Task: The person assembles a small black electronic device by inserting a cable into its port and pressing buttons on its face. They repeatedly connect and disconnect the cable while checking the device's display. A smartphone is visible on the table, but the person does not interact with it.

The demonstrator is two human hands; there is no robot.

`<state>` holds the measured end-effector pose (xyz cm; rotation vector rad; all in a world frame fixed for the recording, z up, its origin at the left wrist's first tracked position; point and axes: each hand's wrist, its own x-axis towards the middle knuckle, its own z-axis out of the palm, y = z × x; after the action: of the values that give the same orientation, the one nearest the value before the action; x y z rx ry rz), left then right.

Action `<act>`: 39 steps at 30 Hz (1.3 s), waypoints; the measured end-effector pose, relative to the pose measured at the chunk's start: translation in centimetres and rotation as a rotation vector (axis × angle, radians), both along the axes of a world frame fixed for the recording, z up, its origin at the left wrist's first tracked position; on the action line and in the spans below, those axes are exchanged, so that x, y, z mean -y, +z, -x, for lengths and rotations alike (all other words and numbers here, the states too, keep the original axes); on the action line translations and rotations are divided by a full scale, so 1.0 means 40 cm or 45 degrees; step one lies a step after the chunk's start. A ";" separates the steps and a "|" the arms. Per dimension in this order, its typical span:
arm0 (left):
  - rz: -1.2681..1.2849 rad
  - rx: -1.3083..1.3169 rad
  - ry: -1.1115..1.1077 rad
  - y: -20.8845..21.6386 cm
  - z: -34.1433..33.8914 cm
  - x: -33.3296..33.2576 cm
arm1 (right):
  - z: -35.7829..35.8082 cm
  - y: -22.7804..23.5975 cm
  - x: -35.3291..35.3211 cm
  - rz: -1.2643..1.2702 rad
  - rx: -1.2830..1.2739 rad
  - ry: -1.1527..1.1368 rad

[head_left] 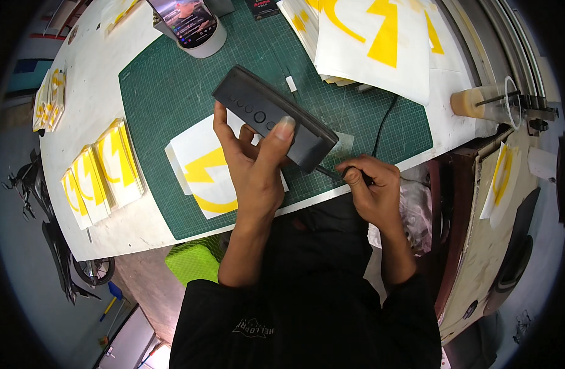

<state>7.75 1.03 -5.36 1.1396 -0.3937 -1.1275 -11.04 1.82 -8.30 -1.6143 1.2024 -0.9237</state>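
My left hand (pixel 253 165) grips a dark grey oblong plastic panel (pixel 271 114) with a row of small round holes, holding it tilted above the green cutting mat (pixel 165 86). My right hand (pixel 370 186) pinches a thin dark tool (pixel 329 173) whose tip touches the panel's lower right end. Under my left hand lies a white sheet with a yellow sticker shape (pixel 204 175).
A stack of white sheets with yellow shapes (pixel 371 37) sits at the mat's far right, more stacks (pixel 104 169) lie on the white table at left. A phone on a tape roll (pixel 193 24) stands far left of centre. A plastic cup with a drink (pixel 488 101) is at right.
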 end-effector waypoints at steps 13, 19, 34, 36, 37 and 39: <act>-0.036 -0.091 -0.041 0.000 0.002 0.004 | 0.001 0.024 -0.003 0.015 -0.038 -0.023; 0.021 -0.090 -0.005 0.006 0.007 -0.002 | 0.004 0.018 -0.003 0.009 -0.033 0.004; 0.188 0.105 -0.100 0.005 0.001 -0.007 | 0.019 0.010 0.003 0.032 -0.037 0.053; 0.199 0.106 -0.106 0.007 0.002 -0.005 | 0.020 0.009 0.002 0.032 -0.032 0.055; 0.204 0.106 -0.109 0.008 0.002 -0.005 | 0.020 0.008 0.001 0.031 -0.029 0.054; 0.220 0.121 -0.126 0.006 0.000 -0.004 | 0.021 0.007 0.001 0.029 -0.027 0.056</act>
<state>7.74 1.18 -5.11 1.0331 -0.6154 -1.1048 -11.89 1.77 -8.01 -1.6656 1.1700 -0.8979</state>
